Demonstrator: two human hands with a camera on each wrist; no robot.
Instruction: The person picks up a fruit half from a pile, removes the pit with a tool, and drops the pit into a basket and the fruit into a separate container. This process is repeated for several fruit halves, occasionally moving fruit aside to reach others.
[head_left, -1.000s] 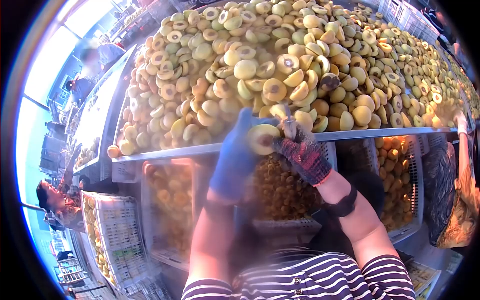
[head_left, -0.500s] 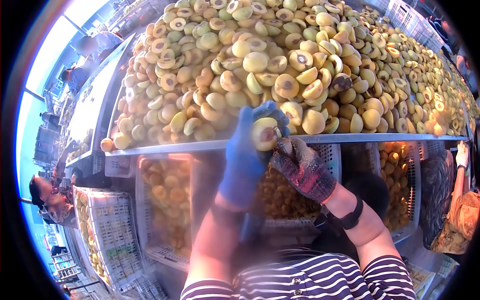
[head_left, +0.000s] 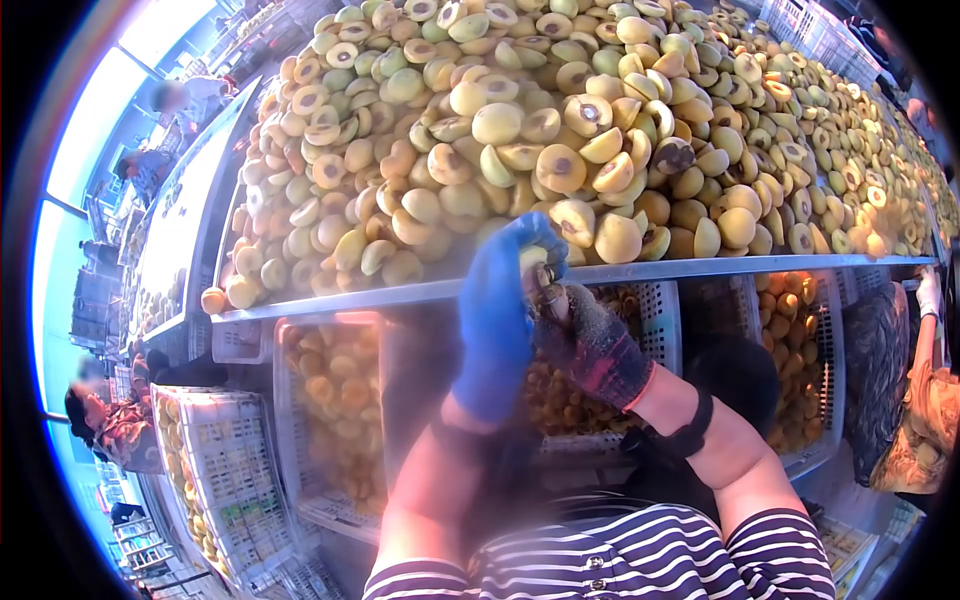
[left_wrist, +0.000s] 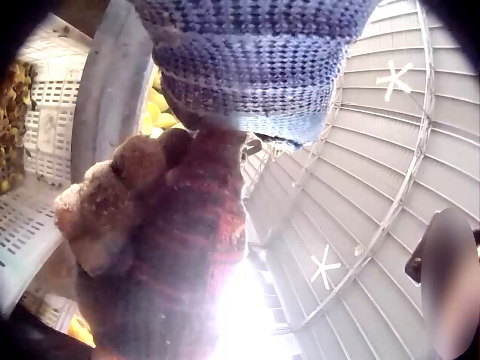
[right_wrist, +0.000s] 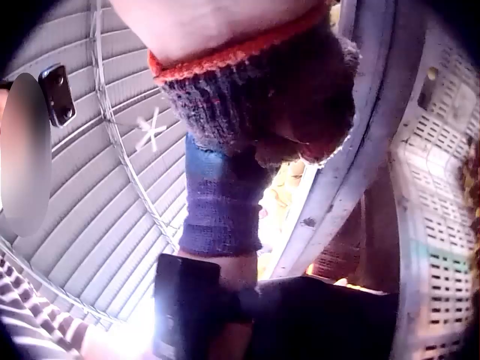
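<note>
The peach half (head_left: 533,262) sits cupped in the left hand (head_left: 500,305), just below the table edge (head_left: 700,268). It looks soft, wet and easily bruised, so cradle its rounded skin side. The right hand (head_left: 590,340) presses against it, fingers curled; whether they hold a tool cannot be told. The peach pile (head_left: 560,130) lies beyond.

Fruit (head_left: 532,262) mostly hidden between hands; tool indiscernible.

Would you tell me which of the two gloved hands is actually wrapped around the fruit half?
The left hand, in the plain blue glove, grips the fruit half. The right hand, in the dark speckled knit glove, presses at its cut face.
</note>
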